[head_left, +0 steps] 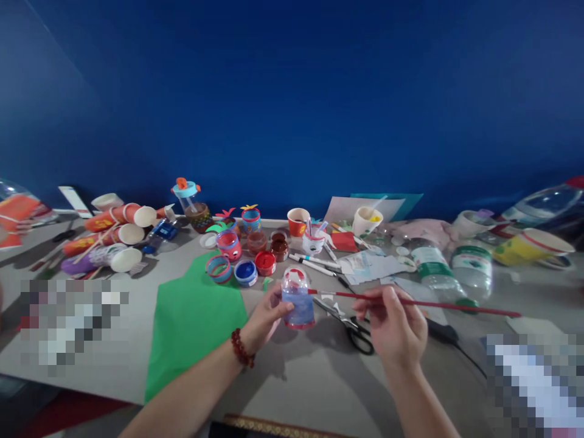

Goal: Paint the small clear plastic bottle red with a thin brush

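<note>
At ctr of frame, plastic cup is gripped by L hand, prob. to be steadied, while brush is pinched in R hand w/ tip held at cup's side, & paint pots are set slightly up-left, presumably for easy reach.

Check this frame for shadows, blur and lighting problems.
Head view: soft shadows on the table near the left hand and right hand; the yellow cup at right looks blurred; the blue wall darkens toward the top; pixelated patches cover parts of both sides.
</note>
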Demonstrator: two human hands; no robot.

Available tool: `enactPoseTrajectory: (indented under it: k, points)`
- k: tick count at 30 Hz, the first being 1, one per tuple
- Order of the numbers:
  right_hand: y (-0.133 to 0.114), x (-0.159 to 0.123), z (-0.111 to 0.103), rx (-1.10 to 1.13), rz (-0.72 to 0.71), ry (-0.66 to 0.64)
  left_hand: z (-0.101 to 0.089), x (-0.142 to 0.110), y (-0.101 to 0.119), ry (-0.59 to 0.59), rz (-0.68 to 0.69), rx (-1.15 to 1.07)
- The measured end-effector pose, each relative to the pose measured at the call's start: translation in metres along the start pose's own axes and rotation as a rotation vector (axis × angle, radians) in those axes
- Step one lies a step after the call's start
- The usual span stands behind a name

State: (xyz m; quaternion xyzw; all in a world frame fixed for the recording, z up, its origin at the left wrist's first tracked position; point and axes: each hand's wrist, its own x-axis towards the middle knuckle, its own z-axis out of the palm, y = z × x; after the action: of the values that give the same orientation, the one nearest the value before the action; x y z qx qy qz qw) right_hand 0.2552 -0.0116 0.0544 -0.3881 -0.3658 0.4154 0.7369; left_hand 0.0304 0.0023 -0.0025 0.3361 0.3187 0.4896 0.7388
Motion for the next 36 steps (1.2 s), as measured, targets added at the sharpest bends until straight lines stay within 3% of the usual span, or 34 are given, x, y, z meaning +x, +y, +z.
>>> enactPoseTrajectory:
  k: [12,22,36]
  points:
    - [0.003,-0.004,0.004,-0.037,0.007,-0.041,-0.001,0.0,-0.002,0.022,-0.012,-0.018]
    - [0.004,0.002,0.013,-0.01,0.185,0.188,-0.005,0.002,-0.005,0.01,0.005,-0.015]
    - [0.015,0.001,0.01,-0.047,0.184,0.146,-0.004,0.004,-0.006,0.019,0.038,-0.009]
